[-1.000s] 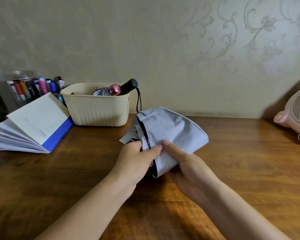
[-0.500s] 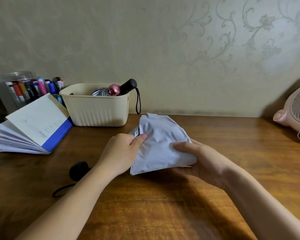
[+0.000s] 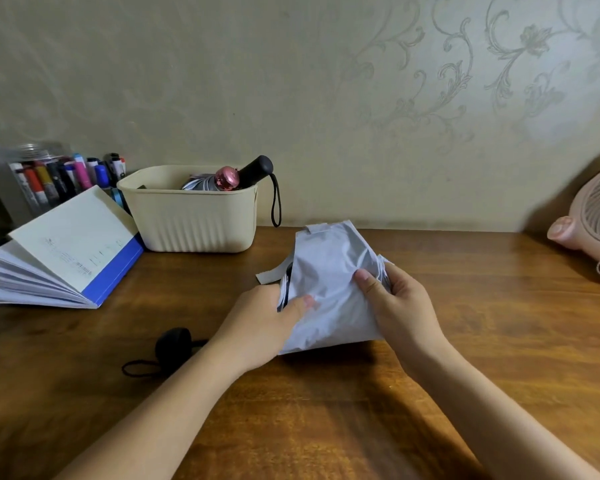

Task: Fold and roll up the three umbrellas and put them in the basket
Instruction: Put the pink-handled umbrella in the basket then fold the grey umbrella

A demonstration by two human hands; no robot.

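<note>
Firmly, left hand [image 3: 260, 320] and right hand [image 3: 400, 306] both clutching the pale grey fabric umbrella [image 3: 329, 271], roll pleats tight, tab [image 3: 317, 229] outward.

Bare wood runs from the middle of the table [image 3: 465, 375] to the basket [image 3: 194, 223] at the back edge. A book [image 3: 70, 251] fills the left edge, a pink fan [image 3: 593, 216] the right edge. A black handle [image 3: 173, 344] lies front-left.
</note>
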